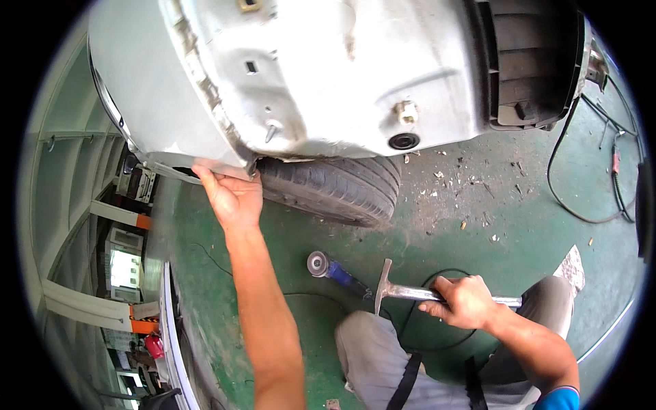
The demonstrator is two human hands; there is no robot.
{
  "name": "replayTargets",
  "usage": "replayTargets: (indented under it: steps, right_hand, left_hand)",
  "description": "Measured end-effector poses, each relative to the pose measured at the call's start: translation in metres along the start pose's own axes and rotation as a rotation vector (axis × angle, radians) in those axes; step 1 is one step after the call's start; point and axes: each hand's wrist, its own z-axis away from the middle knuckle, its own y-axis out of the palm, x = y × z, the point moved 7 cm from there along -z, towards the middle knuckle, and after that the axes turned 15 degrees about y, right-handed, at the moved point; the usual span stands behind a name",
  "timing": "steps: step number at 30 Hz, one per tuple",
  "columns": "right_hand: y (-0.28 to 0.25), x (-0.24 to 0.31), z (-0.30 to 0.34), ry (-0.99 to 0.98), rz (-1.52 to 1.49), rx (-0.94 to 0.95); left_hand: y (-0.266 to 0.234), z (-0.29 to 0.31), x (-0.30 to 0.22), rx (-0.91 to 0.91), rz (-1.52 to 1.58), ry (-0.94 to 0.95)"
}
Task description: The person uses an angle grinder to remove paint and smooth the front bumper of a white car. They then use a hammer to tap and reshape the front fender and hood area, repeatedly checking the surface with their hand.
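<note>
My left hand (232, 198) is raised to the lower edge of a pale silver car body panel (154, 82). Its thumb side lies at the outer lower edge, and the other fingertips go out of sight behind the metal. In my right hand (465, 301) is a metal-handled body hammer (410, 292), held in front of my knees. Its narrow head points left, above my left knee, apart from the car. Beside the left hand, a black tyre (335, 188) sits under the bare inner bodywork (342, 82).
A blue angle grinder (338, 273) lies on the green floor (273, 239) left of the hammer head, its cable looping behind my right hand. Dirt and chips are scattered right of the tyre. Black cables (567, 198) curl at the far right, below a black plastic liner (533, 61).
</note>
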Motion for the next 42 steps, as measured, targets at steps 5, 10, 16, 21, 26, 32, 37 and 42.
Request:
replayTargets:
  steps: [5, 10, 16, 21, 26, 32, 37, 42]
  right_hand:
    - [-0.005, -0.021, 0.001, -0.015, 0.034, 0.067]
    - [-0.005, -0.024, -0.007, -0.058, 0.013, 0.028]
    - [-0.027, 0.029, -0.048, -0.278, 0.023, -0.093]
    - [-0.045, 0.098, -0.085, -0.422, 0.084, -0.346]
    - [-0.043, 0.145, -0.109, -0.464, 0.182, -0.500]
    - [-0.041, 0.181, -0.124, -0.488, 0.343, -0.604]
    - [-0.052, 0.196, -0.129, -0.414, 0.390, -0.683]
    - [-0.040, 0.210, -0.121, -0.395, 0.402, -0.676]
  left_hand:
    - [0.000, -0.003, -0.006, 0.031, -0.169, 0.045]
    - [-0.003, -0.006, -0.003, 0.035, -0.198, 0.032]
    - [-0.016, -0.007, -0.004, 0.022, -0.169, -0.034]
    - [-0.016, -0.015, -0.008, 0.161, 0.002, -0.127]
    - [-0.015, -0.013, -0.010, 0.255, 0.008, -0.123]
    - [-0.009, -0.015, -0.004, 0.406, 0.070, -0.133]
    - [-0.003, -0.017, -0.008, 0.518, 0.117, -0.082]
    - [-0.006, -0.018, -0.008, 0.509, 0.104, -0.082]
